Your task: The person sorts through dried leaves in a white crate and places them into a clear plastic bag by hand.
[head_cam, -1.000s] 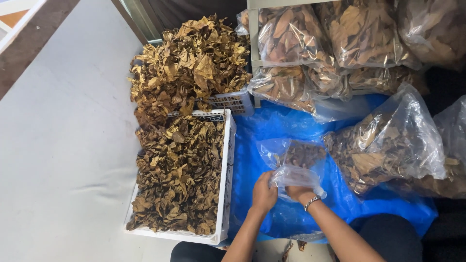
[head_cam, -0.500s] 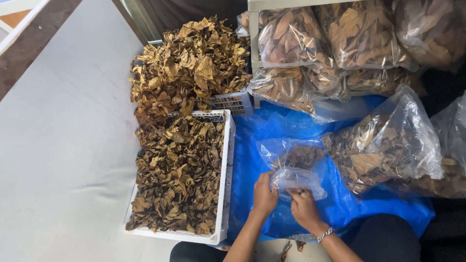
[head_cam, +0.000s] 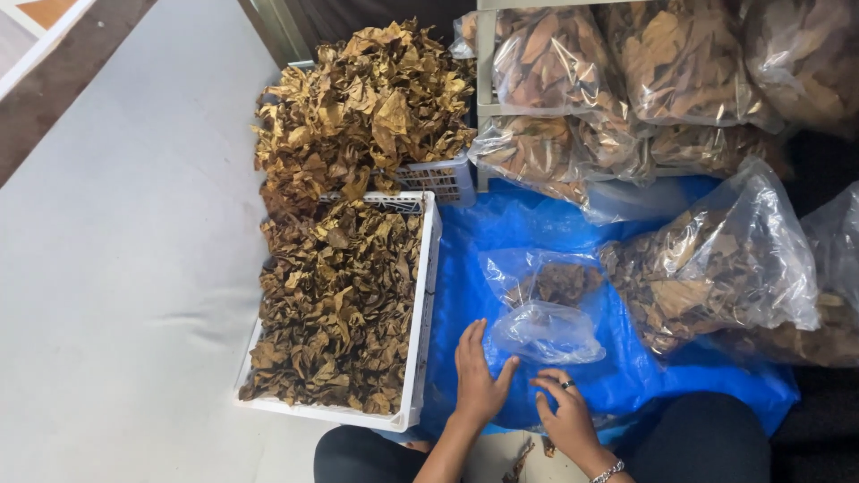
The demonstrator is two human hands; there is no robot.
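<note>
A small clear plastic bag with a few dried brown leaves in its far end lies on a blue tarp. My left hand hovers just left of the bag's near end, fingers spread, holding nothing. My right hand, with a ring and a bracelet, sits just below the bag, fingers loosely curled and apart from it. Left of the hands stands a white plastic crate full of dried, crumpled brown leaves.
A second crate behind the first is heaped with dried leaves. Several large clear bags of leaves lie at the right and on a shelf at the back. Grey floor spreads to the left.
Both hands have let go of the small bag's near end and drawn back toward me. The bag now lies flat on the tarp.
</note>
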